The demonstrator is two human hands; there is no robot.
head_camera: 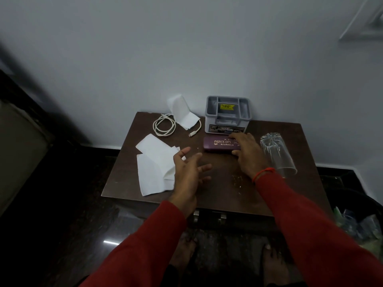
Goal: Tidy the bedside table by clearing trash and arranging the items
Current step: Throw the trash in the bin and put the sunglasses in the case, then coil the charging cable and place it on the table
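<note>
A dark brown bedside table point(294, 139) stands against a white wall. On its left lie white tissues point(155, 168), spread flat. My left hand point(188, 170) hovers just to their right with fingers spread, holding nothing. A purple spectacle case point(217, 143) with gold lettering lies in the middle. My right hand point(248, 154) grips the case's right end, fingers over the top and thumb on the near side. A clear glass point(275, 154) lies on its side to the right of that hand. Crumbs point(238, 180) are scattered near the right wrist.
A grey organizer box point(228, 114) stands at the back against the wall. A coiled white cable point(165, 125) and another tissue point(182, 112) lie at the back left. A dark bin point(356, 220) holding wrappers stands on the floor to the right. My bare feet are below the table's front edge.
</note>
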